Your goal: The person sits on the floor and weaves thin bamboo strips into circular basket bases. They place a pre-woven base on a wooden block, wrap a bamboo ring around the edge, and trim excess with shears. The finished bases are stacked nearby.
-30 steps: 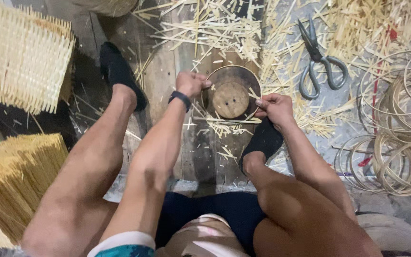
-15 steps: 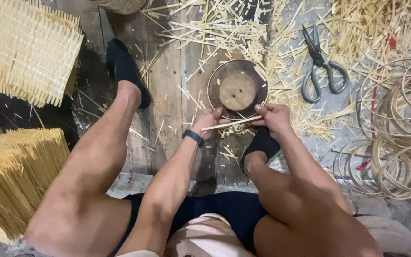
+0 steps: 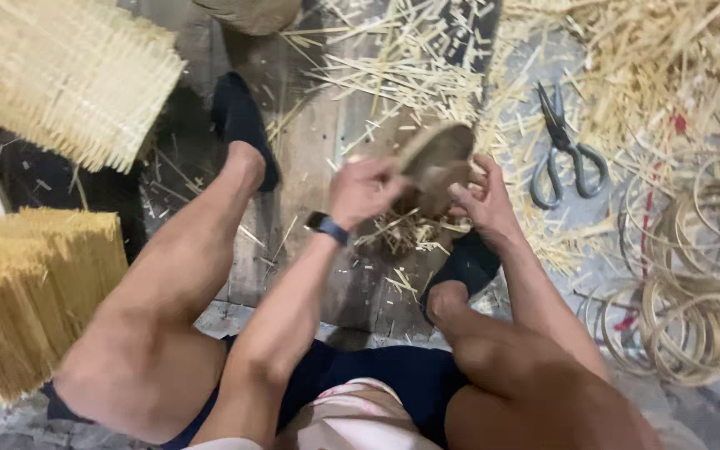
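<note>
Bamboo everywhere, and right in the middle the person sits on the wooden floor (image 3: 310,158) with knees spread, both hands up on a round brown disc-shaped frame (image 3: 437,162) that is tilted on edge between them, above a small heap of cut splints (image 3: 414,232). Left hand (image 3: 366,190), smartwatch (image 3: 327,227) on its wrist, is curled closed against the frame's left rim; right hand (image 3: 481,198) grips the lower right side with fingers bent around it, though motion blur hides exactly how the fingertips sit. Dark socks on both feet: one foot (image 3: 243,125) stretched out to the left, the other (image 3: 464,265) tucked just beneath the right hand. Scissors (image 3: 564,150) with grey handles lie closed on the floor near the right hand, among scattered pale strips. Further right, a pile of coiled rattan rings (image 3: 693,283) sits well apart from the hands. Over on the left, a woven bamboo panel (image 3: 60,79) at the top and a thick bundle of straight yellow sticks (image 3: 31,292) beside the person's thigh.
</note>
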